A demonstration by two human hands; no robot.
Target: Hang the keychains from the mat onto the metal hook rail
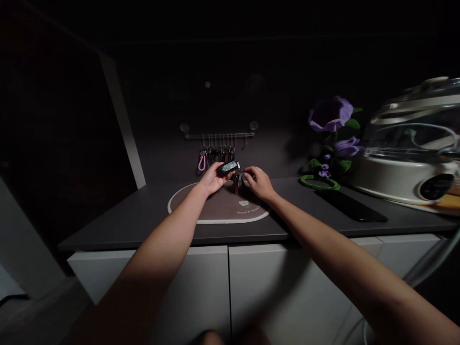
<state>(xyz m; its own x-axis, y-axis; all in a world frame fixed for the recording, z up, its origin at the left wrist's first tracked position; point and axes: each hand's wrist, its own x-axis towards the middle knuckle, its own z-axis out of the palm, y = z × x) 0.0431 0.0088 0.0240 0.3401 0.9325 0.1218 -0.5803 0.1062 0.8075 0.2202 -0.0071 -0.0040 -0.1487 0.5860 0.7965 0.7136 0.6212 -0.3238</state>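
Note:
My left hand [213, 178] is closed around a black car key fob [227, 167] with a pale face, held up over the mat. Several metal keys [237, 183] dangle from the fob's right end, dim and partly in shadow. On their right side, my right hand [259, 183] has its thumb and fingers bent together, pinching at the keys; the exact contact is hard to see. Both hands are above a brown oval mat [219, 201] with a white rim and a small flower print.
Behind my hands, a clear hook rail [219, 136] on the dark wall carries several keys and a pink loop strap [202, 162]. To the right are purple knitted flowers [332, 116], a black phone-like slab [352, 206] and a white appliance [398, 172]. White cabinets [194, 282] lie beneath the grey counter [118, 220].

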